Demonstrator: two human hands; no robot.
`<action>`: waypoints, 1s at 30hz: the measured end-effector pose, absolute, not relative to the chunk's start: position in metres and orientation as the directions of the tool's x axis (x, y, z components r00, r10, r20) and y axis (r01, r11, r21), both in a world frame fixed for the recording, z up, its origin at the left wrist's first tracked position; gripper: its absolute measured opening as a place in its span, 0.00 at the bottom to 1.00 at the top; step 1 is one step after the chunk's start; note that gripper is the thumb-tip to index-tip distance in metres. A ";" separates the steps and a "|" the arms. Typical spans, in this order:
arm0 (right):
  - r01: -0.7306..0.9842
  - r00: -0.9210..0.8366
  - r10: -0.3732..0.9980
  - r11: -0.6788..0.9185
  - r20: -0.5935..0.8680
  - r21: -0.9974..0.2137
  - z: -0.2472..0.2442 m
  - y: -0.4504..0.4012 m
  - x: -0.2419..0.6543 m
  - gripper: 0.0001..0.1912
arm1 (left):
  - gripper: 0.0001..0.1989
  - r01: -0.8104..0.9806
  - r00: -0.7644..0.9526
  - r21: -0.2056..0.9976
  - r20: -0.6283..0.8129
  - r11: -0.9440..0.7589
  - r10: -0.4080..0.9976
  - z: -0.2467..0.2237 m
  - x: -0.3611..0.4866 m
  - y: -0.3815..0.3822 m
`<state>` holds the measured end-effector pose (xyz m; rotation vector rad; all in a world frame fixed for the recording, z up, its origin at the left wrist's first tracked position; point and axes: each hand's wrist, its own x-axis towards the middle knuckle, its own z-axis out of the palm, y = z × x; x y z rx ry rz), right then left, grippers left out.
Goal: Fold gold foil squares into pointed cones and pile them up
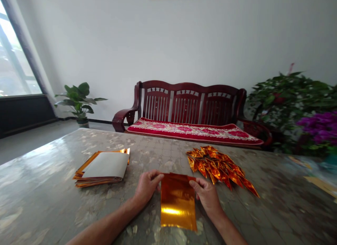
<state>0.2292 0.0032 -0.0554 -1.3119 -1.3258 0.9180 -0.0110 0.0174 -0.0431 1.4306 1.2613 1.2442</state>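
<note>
A sheet of shiny gold foil paper [178,202] is held in front of me above the table. My left hand [147,185] pinches its upper left corner between thumb and fingers. At the upper right edge, my right hand [207,194] grips the same sheet, thumb on the near face. The sheet's far edge looks turned over or doubled. To the left lies a stack of foil paper [105,166], with a pale backing side facing up on top. Beyond my right hand, several folded gold foil pieces [218,166] with pointed ends are heaped in overlapping rows.
The table [63,202] has a glossy patterned cover. Behind it stands a dark red wooden bench [186,101] with a red floral cushion [195,130]. Clear plastic [302,164] lies at the table's right. Potted plants [79,101] and purple flowers [319,127] stand around.
</note>
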 end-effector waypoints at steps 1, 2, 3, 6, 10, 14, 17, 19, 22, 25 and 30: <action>0.209 0.125 0.981 0.120 0.148 -0.971 -0.056 0.004 0.230 0.29 | 0.16 0.149 -0.038 0.978 0.155 -0.148 0.987 -0.038 -0.016 0.019; 0.205 0.138 0.979 0.121 0.151 -0.971 -0.056 0.004 0.230 0.29 | 0.17 0.138 -0.073 0.979 0.160 -0.149 0.984 -0.032 -0.021 0.021; 0.200 0.146 0.978 0.121 0.152 -0.972 -0.056 0.004 0.230 0.29 | 0.18 0.123 -0.102 0.981 0.163 -0.150 0.981 -0.027 -0.027 0.022; 0.189 0.155 0.976 0.124 0.154 -0.974 -0.055 0.003 0.230 0.28 | 0.20 0.084 -0.173 0.984 0.172 -0.160 0.970 -0.012 -0.046 0.027; 0.189 0.167 0.973 0.127 0.160 -0.974 -0.053 0.002 0.229 0.26 | 0.20 0.043 -0.294 0.976 0.215 -0.212 0.931 0.011 -0.078 0.035; 0.191 0.178 0.969 0.136 0.170 -0.972 -0.053 0.002 0.230 0.21 | 0.16 0.102 -0.577 0.898 0.403 -0.427 0.710 0.044 -0.117 0.037; 0.186 0.213 0.958 0.153 0.192 -0.971 -0.053 0.001 0.232 0.19 | 0.12 0.415 -0.606 0.729 0.667 -0.544 0.433 0.059 -0.143 0.027; 0.195 0.233 0.944 0.192 0.235 -0.962 -0.053 0.000 0.235 0.18 | 0.10 0.612 -0.550 0.641 0.766 -0.463 0.334 0.058 -0.159 0.016; 0.292 0.199 0.869 0.388 0.452 -0.874 -0.053 -0.003 0.240 0.09 | 0.08 0.813 -0.393 0.515 0.829 -0.270 0.397 0.040 -0.183 -0.001; 0.427 0.068 0.712 0.612 0.699 -0.666 -0.051 -0.008 0.243 0.04 | 0.10 0.896 -0.273 0.422 0.772 -0.141 0.574 0.016 -0.204 -0.014; 0.496 -0.062 0.573 0.728 0.817 -0.472 -0.046 -0.016 0.242 0.12 | 0.13 0.947 -0.204 0.322 0.539 0.024 0.817 -0.006 -0.215 -0.028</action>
